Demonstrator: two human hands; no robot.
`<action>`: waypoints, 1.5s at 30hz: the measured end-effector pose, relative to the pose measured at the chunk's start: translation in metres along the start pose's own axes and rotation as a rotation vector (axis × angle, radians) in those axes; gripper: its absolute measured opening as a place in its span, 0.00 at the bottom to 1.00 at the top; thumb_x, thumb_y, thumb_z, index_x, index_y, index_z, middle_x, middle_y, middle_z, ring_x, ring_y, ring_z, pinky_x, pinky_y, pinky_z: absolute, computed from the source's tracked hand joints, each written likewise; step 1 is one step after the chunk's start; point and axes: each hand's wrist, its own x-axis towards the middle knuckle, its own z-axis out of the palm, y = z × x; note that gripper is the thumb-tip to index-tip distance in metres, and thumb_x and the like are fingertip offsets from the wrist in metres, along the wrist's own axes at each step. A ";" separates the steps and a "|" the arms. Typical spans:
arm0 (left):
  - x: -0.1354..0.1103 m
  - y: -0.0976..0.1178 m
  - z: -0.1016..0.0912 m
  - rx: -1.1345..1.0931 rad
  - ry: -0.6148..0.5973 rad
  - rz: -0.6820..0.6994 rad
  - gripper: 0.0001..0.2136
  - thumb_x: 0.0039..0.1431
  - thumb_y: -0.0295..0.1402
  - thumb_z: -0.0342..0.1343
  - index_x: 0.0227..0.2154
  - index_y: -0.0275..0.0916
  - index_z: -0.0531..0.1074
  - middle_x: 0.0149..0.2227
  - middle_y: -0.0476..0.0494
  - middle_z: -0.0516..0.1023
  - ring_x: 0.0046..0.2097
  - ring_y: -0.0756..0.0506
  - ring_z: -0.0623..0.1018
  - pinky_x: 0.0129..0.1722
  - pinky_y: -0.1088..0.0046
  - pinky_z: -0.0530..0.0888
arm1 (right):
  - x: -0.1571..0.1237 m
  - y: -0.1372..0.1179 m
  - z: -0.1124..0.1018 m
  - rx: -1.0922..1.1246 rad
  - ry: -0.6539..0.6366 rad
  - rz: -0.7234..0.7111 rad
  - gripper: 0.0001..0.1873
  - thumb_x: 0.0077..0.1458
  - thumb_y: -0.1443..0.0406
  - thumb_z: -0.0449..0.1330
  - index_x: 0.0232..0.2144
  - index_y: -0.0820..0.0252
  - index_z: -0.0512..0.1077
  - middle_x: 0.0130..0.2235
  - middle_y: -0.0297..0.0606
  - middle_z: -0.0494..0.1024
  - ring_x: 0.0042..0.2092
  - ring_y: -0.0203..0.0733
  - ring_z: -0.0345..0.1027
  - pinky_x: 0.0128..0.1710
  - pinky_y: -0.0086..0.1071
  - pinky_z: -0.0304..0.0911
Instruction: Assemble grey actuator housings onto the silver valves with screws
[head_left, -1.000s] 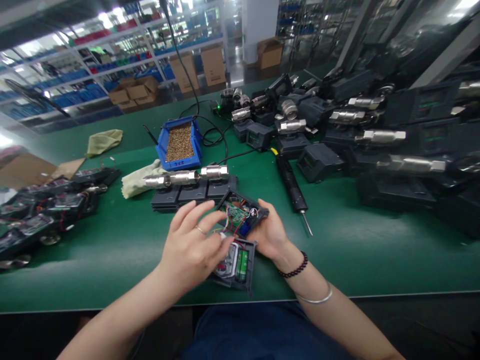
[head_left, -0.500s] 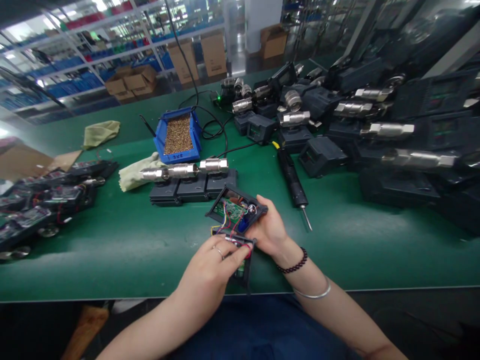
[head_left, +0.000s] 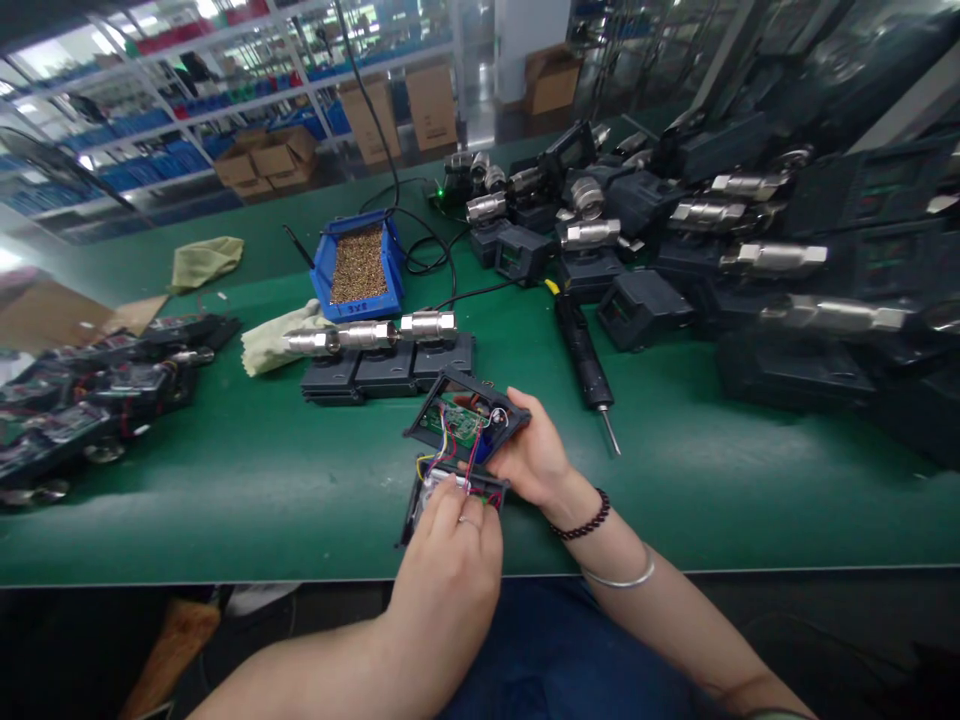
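Observation:
My right hand (head_left: 534,455) grips the tilted upper half of an open black device housing (head_left: 466,412), which shows a green circuit board and coloured wires. Those wires run down to the lower housing half (head_left: 424,490) lying near the table's front edge. My left hand (head_left: 450,550) covers that lower half, fingers curled over it and pressing at the wires near its top. A ring is on one left finger; a bead bracelet and a bangle are on the right wrist.
Three assembled units with metal connectors (head_left: 375,340) lie just behind my hands. A blue bin of small brass parts (head_left: 358,265), an electric screwdriver (head_left: 585,365), cloths, open units at left (head_left: 90,385) and a heap of finished units at right (head_left: 750,240) fill the green table (head_left: 225,470).
My left hand drew back from the upper housing half toward me and settled over the lower half. The right hand kept its hold, tilting the upper half slightly.

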 end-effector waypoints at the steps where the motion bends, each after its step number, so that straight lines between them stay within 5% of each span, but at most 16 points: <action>1: -0.001 -0.001 0.001 -0.022 0.014 -0.011 0.14 0.60 0.18 0.44 0.36 0.29 0.76 0.32 0.39 0.80 0.39 0.42 0.78 0.47 0.62 0.76 | 0.000 0.000 -0.001 -0.014 -0.015 -0.016 0.23 0.59 0.56 0.45 0.36 0.63 0.76 0.34 0.43 0.83 0.44 0.49 0.75 0.47 0.47 0.69; 8: -0.003 -0.011 0.022 -0.320 0.285 -0.400 0.07 0.61 0.28 0.55 0.33 0.41 0.78 0.40 0.40 0.77 0.40 0.42 0.73 0.40 0.63 0.72 | -0.006 -0.001 -0.004 -0.177 0.051 -0.354 0.18 0.53 0.55 0.53 0.34 0.59 0.77 0.34 0.38 0.83 0.48 0.49 0.73 0.52 0.45 0.66; 15: -0.008 0.003 0.034 -0.341 0.420 -0.488 0.06 0.60 0.28 0.57 0.31 0.44 0.77 0.38 0.44 0.77 0.42 0.42 0.72 0.46 0.60 0.68 | -0.026 0.009 -0.012 -0.550 0.034 -0.557 0.22 0.51 0.49 0.58 0.41 0.57 0.77 0.45 0.40 0.81 0.55 0.54 0.67 0.55 0.48 0.62; 17: -0.008 0.004 0.036 -0.290 0.430 -0.563 0.06 0.60 0.32 0.57 0.39 0.41 0.75 0.43 0.39 0.75 0.48 0.39 0.72 0.52 0.56 0.67 | -0.033 0.010 -0.016 -0.676 0.010 -0.636 0.25 0.53 0.47 0.56 0.45 0.55 0.76 0.51 0.40 0.78 0.59 0.55 0.63 0.58 0.49 0.59; 20: -0.006 0.003 0.039 -0.200 0.361 -0.602 0.24 0.61 0.37 0.56 0.57 0.31 0.62 0.54 0.27 0.70 0.58 0.33 0.67 0.57 0.48 0.63 | -0.043 0.012 -0.019 -0.855 -0.018 -0.761 0.25 0.57 0.47 0.54 0.48 0.53 0.75 0.56 0.39 0.74 0.62 0.54 0.59 0.63 0.49 0.52; 24: -0.004 0.000 0.039 -0.228 0.240 -0.498 0.22 0.64 0.34 0.51 0.58 0.28 0.59 0.51 0.26 0.75 0.55 0.34 0.72 0.58 0.45 0.61 | -0.052 0.013 -0.019 -1.092 0.016 -0.897 0.22 0.61 0.50 0.50 0.50 0.50 0.74 0.57 0.37 0.72 0.62 0.51 0.59 0.64 0.47 0.50; 28: -0.003 -0.004 0.032 -0.265 0.237 -0.418 0.15 0.64 0.32 0.50 0.51 0.31 0.68 0.46 0.31 0.79 0.52 0.34 0.74 0.58 0.44 0.61 | -0.054 0.015 -0.015 -1.207 0.113 -0.900 0.23 0.61 0.50 0.50 0.49 0.51 0.76 0.55 0.40 0.74 0.60 0.52 0.62 0.61 0.47 0.56; 34: -0.004 -0.002 0.026 -0.245 0.196 -0.408 0.10 0.60 0.31 0.54 0.43 0.38 0.75 0.44 0.34 0.78 0.51 0.33 0.73 0.56 0.43 0.63 | -0.058 0.020 -0.013 -1.445 0.031 -0.829 0.24 0.58 0.50 0.54 0.53 0.51 0.72 0.60 0.44 0.68 0.62 0.53 0.61 0.61 0.49 0.57; 41: -0.031 0.010 0.054 -0.285 0.505 -0.636 0.25 0.57 0.43 0.58 0.52 0.32 0.62 0.45 0.32 0.71 0.51 0.35 0.72 0.54 0.45 0.68 | -0.064 0.026 -0.020 -1.653 -0.026 -0.872 0.28 0.51 0.61 0.58 0.56 0.54 0.68 0.64 0.47 0.60 0.64 0.55 0.57 0.62 0.51 0.56; 45: -0.051 0.007 0.066 -0.686 0.413 -0.757 0.33 0.55 0.43 0.61 0.59 0.36 0.56 0.52 0.31 0.71 0.53 0.36 0.74 0.50 0.54 0.74 | -0.065 0.030 -0.024 -1.795 -0.055 -0.920 0.34 0.45 0.64 0.62 0.57 0.54 0.66 0.64 0.49 0.58 0.63 0.58 0.57 0.60 0.53 0.57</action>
